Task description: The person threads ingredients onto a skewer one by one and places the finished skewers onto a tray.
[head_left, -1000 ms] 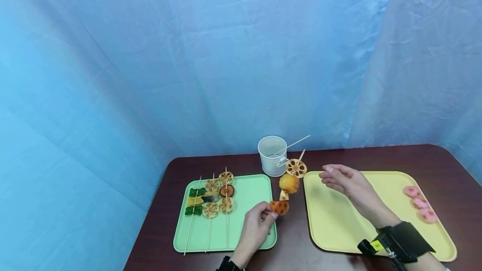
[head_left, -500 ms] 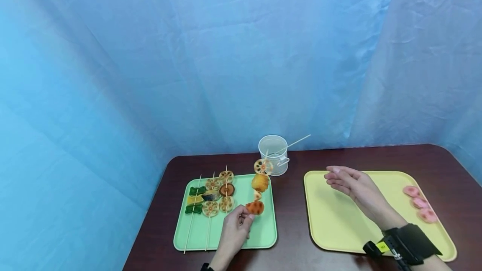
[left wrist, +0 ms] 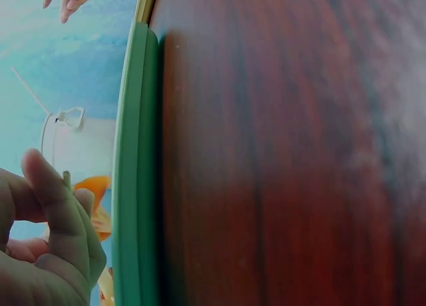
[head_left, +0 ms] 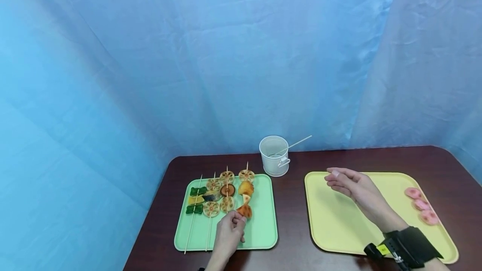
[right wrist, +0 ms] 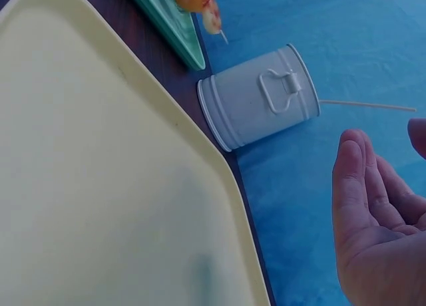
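My left hand (head_left: 227, 232) pinches the lower stick of a skewer (head_left: 246, 188) over the green tray (head_left: 260, 237). From the tip down, that skewer carries a lotus root slice, a yellow-orange ball, a small pale wedge and an orange-brown piece. In the left wrist view, the stick's end pokes out between finger and thumb of the left hand (left wrist: 60, 219). Left of it lie more skewers: one with green and yellow pieces (head_left: 196, 200), and two with lotus root slices (head_left: 211, 209). My right hand (head_left: 357, 191) hovers over the yellow tray (head_left: 331, 229), fingers relaxed, holding nothing.
Behind the trays stands a small white bucket (head_left: 274, 164) with one thin stick (head_left: 300, 140) leaning out. Several pink round slices (head_left: 421, 205) lie along the yellow tray's right side. A blue curtain (head_left: 241, 62) hangs behind the dark wooden table (head_left: 291, 221).
My left hand has carried the skewer leftward from between the trays and lowered it onto the green tray beside the others. The right hand has shifted only slightly right.
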`<state>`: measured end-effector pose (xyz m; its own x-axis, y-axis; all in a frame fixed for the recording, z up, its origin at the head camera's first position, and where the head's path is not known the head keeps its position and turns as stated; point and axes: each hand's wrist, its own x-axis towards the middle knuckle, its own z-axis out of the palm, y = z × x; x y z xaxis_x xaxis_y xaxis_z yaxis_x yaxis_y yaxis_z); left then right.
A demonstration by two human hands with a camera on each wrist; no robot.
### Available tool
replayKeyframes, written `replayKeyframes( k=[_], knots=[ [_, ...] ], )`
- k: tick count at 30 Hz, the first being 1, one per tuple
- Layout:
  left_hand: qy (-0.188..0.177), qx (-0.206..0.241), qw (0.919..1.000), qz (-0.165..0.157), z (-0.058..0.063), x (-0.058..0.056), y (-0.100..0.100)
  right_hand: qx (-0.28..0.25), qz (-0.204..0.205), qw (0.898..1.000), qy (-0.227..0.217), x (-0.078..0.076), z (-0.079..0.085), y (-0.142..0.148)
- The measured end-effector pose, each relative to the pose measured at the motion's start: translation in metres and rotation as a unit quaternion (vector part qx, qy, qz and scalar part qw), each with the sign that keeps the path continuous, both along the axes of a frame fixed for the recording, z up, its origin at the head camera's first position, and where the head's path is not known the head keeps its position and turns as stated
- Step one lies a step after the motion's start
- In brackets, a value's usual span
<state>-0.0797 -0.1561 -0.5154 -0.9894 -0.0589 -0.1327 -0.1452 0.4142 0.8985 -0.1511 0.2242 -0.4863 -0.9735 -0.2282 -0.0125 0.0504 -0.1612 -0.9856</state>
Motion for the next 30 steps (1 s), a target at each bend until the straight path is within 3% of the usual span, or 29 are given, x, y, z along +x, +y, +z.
replayKeyframes(
  k=[7, 13, 19, 24, 30],
  knots=[
    [-0.002, 0.006, 1.0000, 0.004, -0.002, -0.002, -0.006, 0.034, -0.009, 0.999, 0.003, 0.001, 0.002, -0.004],
    [-0.035, 0.022, 0.9992, -0.002, -0.002, 0.000, -0.008, 0.046, -0.008, 0.999, 0.005, 0.002, 0.003, -0.006],
    [-0.060, 0.001, 0.9979, -0.025, -0.001, 0.000, -0.010, 0.032, -0.005, 0.999, 0.000, 0.003, 0.003, -0.005],
    [-0.029, -0.068, 0.9967, -0.035, 0.001, -0.002, -0.011, 0.024, -0.003, 1.000, -0.005, 0.002, 0.003, -0.006],
    [0.018, -0.119, 0.9927, -0.004, 0.002, -0.001, -0.012, 0.016, 0.001, 1.000, -0.004, 0.002, 0.003, -0.005]
  ],
)
